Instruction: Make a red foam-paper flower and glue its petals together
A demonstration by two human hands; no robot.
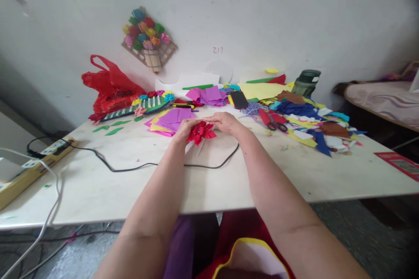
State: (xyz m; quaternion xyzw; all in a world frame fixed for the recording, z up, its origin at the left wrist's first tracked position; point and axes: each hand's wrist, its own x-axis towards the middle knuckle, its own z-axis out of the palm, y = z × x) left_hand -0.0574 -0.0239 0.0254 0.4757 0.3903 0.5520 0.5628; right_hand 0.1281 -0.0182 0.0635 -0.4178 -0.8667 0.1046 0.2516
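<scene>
A red paper flower (200,133) with pointed petals is held up above the middle of the table. My left hand (186,128) is closed on its left edge, with the fingertips partly hidden behind the petals. From the right, my right hand (225,122) reaches over to the flower's upper side, its fingers closed at the petal edge. Below the flower, pale thin strips show, too blurred to name. Just behind my left hand lies a stack of purple, yellow and pink paper sheets (175,118).
A black cable (131,169) crosses the table in front of my hands. Scissors (272,121), a phone (239,100) and heaped paper scraps (322,133) lie right. Left are a red plastic bag (113,85), green paper leaves (113,131) and a power strip (39,170). A bottle (306,83) stands behind.
</scene>
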